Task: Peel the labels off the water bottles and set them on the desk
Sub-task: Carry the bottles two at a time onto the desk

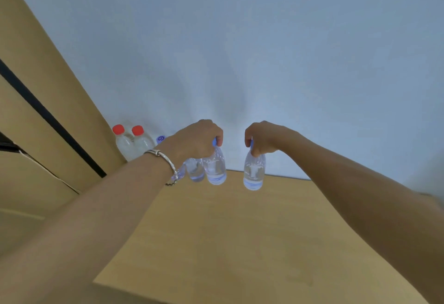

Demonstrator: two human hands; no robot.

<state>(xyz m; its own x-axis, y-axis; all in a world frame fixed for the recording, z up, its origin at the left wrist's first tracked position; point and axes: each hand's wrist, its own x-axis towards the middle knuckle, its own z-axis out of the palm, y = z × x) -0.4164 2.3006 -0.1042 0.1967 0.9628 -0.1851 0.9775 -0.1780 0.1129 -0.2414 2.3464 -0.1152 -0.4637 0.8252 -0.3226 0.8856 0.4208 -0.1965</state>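
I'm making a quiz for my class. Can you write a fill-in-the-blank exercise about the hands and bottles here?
The right hand pinches a bottle by its ____ cap.
The pair of bottles beside the wall has ____ caps.
The left hand, gripping more bottles, wears a ____ on its wrist.
Missing words: blue; red; bracelet.

There are two hands, the left hand [199, 139] and the right hand [263, 138]. They hold three small clear bottles: a first bottle [195, 170] and a second bottle [215, 168] under the left, a third bottle [254, 171] under the right. Far left stand two more, a left red-capped bottle [122, 144] and a right red-capped bottle [141, 141]. One blue cap [160, 139] shows beside them. One silver bracelet [163, 157]. One wooden desk [240, 231].
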